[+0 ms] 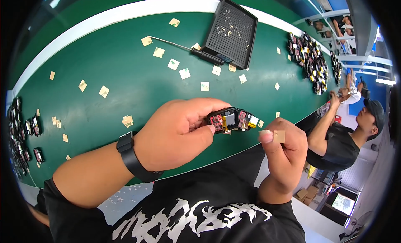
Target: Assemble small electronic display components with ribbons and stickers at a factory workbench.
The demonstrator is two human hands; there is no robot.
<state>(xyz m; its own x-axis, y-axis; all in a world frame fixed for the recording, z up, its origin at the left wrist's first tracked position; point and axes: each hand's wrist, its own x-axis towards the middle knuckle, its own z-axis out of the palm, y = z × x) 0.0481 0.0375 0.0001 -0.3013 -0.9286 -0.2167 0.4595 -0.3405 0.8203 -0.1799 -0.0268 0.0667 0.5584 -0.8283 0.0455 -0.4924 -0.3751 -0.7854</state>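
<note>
Between the thumb and fingers of my left hand [179, 128] is a small opened electronic device [227, 119], with a black casing, a red circuit board and a silvery block. Its second half, with a yellow-taped part, lies folded out to the right. My right hand [288, 145] is raised to the right of the device, apart from it. Its thumb is bent against the curled fingers, pinching a small tan square sticker [279, 136]. On the green table [138, 92] beyond my hands, several similar pale squares [204, 86] are scattered.
A black perforated tray [229, 32] holding tiny pieces stands at the back, with a screwdriver [200, 53] against its near edge. Piles of devices lie at the right [309, 63] and far left [16, 138]. A co-worker in a black cap [374, 115] works at the right.
</note>
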